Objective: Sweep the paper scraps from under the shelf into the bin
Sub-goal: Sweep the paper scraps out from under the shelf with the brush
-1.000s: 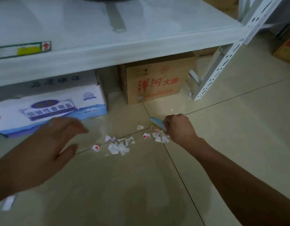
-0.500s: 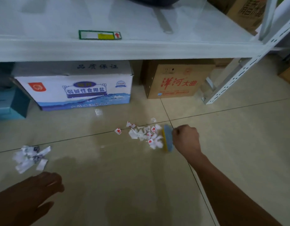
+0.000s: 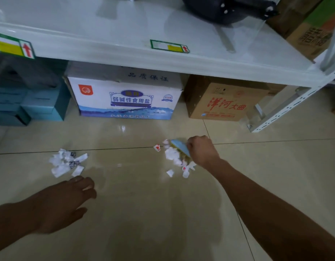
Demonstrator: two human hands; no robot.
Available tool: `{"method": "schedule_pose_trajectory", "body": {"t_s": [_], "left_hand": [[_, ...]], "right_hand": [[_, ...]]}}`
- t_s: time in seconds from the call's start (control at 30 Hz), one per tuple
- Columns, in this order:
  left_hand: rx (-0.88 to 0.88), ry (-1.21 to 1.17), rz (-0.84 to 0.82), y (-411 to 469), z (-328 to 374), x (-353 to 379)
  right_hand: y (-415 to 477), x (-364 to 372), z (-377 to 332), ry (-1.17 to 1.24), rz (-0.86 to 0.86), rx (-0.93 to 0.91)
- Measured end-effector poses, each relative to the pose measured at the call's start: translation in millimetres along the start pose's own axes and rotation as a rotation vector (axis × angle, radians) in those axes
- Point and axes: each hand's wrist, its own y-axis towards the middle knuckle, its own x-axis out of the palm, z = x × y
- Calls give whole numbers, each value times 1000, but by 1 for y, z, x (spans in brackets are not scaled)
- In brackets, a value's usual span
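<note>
My right hand (image 3: 201, 150) is closed around a small blue hand brush (image 3: 180, 147) pressed to the tiled floor. Against its bristles lies a bunch of white paper scraps with red marks (image 3: 173, 157), in front of the white shelf (image 3: 125, 55). One red-marked scrap (image 3: 157, 147) lies just left of the bunch. A second pile of white scraps (image 3: 66, 163) sits further left. My left hand (image 3: 68, 200) hovers below that pile, palm down, fingers spread, holding nothing. No bin is in view.
Under the shelf stand a white-and-blue salt carton (image 3: 125, 98), a brown cardboard carton (image 3: 223, 102) and teal boxes (image 3: 31, 104) at the left. A white perforated shelf leg (image 3: 287, 108) slants down at the right. A dark pan (image 3: 225, 8) rests on the shelf.
The brush has pushed the red-marked scraps leftward and gathered them tighter. The view shifted left, revealing the second pile. My left hand dropped lower and came back up near that pile.
</note>
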Motion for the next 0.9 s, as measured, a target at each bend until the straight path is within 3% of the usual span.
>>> {"method": "schedule_pose_trajectory", "body": {"t_s": [0.03, 0.13, 0.27, 0.33, 0.47, 0.67, 0.9], "left_hand": [[-18, 11, -5, -3, -1, 3], [-50, 70, -26, -17, -2, 9], [-91, 104, -79, -31, -7, 7], [-97, 82, -106, -33, -4, 0], [-46, 82, -95, -34, 0, -2], [-61, 138, -123, -36, 2, -1], [-126, 135, -165, -45, 1, -3]], "right_hand": [[-5, 1, -4, 13, 42, -32], [-20, -2, 8, -47, 139, 119], [-48, 5, 21, 30, 108, 395], [-57, 14, 7, 96, 70, 416], [-58, 19, -39, 222, 67, 278], [-22, -2, -54, 303, 209, 316], [7, 12, -117, 136, 22, 84]]}}
